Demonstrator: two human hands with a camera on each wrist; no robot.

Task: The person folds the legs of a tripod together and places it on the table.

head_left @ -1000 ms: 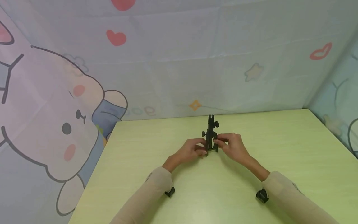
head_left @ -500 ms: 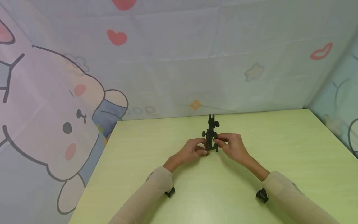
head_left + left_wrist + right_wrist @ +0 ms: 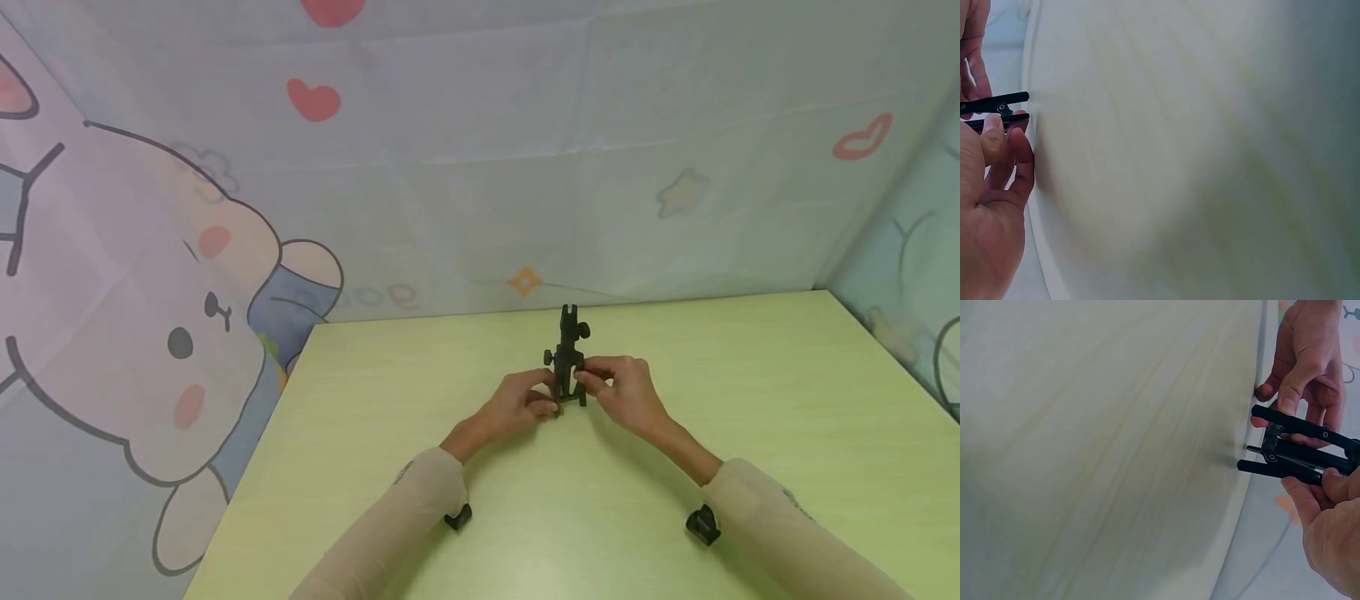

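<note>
A small black tripod [image 3: 567, 350] stands upright between my two hands in the head view, its knobs above and its legs pointing down. My left hand [image 3: 517, 404] pinches one leg from the left. From the other side my right hand [image 3: 626, 396] pinches another leg between thumb and fingers. The right wrist view shows the legs [image 3: 1297, 422] slightly spread around a centre column [image 3: 1297, 452], joined by small hinged braces. Two leg ends [image 3: 1013, 98] appear in the left wrist view. Whether the feet touch the table cannot be told.
The pale yellow-green table [image 3: 585, 517] extends on all sides of the hands. Behind it hangs a printed cloth [image 3: 465, 208] with hearts and stars, and a large cartoon animal [image 3: 165, 317] covers the left side. Black wrist devices [image 3: 703, 525] sit under both sleeves.
Hardly anything differs. The tripod and my left hand have shifted very slightly to the right, while both hands keep their hold on the legs.
</note>
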